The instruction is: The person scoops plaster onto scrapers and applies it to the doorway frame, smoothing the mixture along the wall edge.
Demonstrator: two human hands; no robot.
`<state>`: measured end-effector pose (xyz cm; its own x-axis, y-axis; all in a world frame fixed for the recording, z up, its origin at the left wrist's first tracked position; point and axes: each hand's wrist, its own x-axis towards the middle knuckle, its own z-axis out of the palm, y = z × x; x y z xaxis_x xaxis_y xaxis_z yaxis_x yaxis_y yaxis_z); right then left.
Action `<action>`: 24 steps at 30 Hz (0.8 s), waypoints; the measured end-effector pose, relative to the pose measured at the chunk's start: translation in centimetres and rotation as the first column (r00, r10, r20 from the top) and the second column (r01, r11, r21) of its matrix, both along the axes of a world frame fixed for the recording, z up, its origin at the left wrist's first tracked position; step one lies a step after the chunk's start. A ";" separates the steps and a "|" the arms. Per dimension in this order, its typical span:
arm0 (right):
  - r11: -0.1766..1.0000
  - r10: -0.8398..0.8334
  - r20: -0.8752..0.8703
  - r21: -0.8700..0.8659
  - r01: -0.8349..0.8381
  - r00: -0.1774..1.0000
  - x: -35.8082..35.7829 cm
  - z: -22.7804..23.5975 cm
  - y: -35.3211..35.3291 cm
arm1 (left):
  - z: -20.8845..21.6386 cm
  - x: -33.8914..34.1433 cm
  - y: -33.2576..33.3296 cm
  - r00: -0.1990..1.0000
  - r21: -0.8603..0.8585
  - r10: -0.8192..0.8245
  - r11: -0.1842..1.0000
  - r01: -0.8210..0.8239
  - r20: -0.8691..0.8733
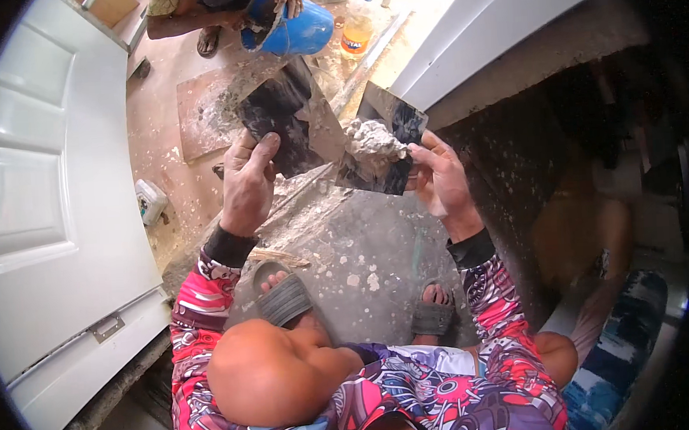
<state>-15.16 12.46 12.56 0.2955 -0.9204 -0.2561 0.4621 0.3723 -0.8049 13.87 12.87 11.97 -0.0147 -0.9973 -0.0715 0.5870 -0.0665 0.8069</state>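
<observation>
My left hand [248, 187] is closed on the near left edge of a shiny flat metal plate [308, 123], thumb on top. My right hand [442, 180] pinches the right edge of a second shiny plate [393, 183]. A lumpy heap of wet grey-white mortar [373, 140] lies on this second plate, close to my right thumb. The two plates are tilted and come close together at the middle; whether they touch I cannot tell. Beyond them, another person's hand [289, 0] grips the rim of a blue bucket [304, 32] lying tipped over.
A white panelled door [26, 154] stands at the left, and a white frame piece [498, 28] slants across the upper right. A bottle of orange liquid [356, 29] stands by the bucket. A stained board [203, 117] lies on the floor. My sandalled feet rest on spattered concrete [354, 246].
</observation>
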 end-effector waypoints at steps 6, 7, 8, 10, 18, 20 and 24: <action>0.975 0.038 0.472 0.176 -0.137 0.881 -1.2 -2.7 0.7 | 4.2 -0.6 0.9 0.992 -0.194 0.100 0.974 -0.114 -0.079; 0.956 0.140 0.613 0.119 -0.267 0.777 -1.0 -2.4 0.6 | 4.4 -0.3 0.6 0.992 -0.142 0.104 0.983 -0.114 -0.071; 0.923 0.231 0.731 0.045 -0.383 0.642 -0.8 -2.0 0.5 | 4.4 0.0 0.2 0.992 -0.090 0.108 0.989 -0.114 -0.066; 0.959 0.148 0.611 0.102 -0.263 0.778 -0.5 -0.9 0.7 | 3.4 -0.2 0.0 0.998 -0.045 0.058 0.997 -0.059 -0.032; 1.000 0.011 0.001 -0.029 -0.011 1.000 -3.2 3.4 -1.1 | -0.4 -1.9 -0.2 0.991 0.115 0.027 0.993 -0.011 -0.133; 0.997 0.008 -0.075 0.077 -0.003 0.997 -3.9 3.3 -1.0 | -1.7 -0.9 0.2 0.992 0.128 0.025 0.992 -0.009 -0.124; 0.988 0.107 -0.007 0.108 -0.106 0.994 -5.5 5.8 -1.0 | -0.6 -0.5 0.2 0.990 0.196 0.002 0.980 0.026 -0.142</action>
<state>-20.64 11.43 18.40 0.3861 -0.8508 -0.3565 0.4052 0.5036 -0.7630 13.33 13.08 11.38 -0.0505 -0.9637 -0.2623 0.6918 -0.2232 0.6867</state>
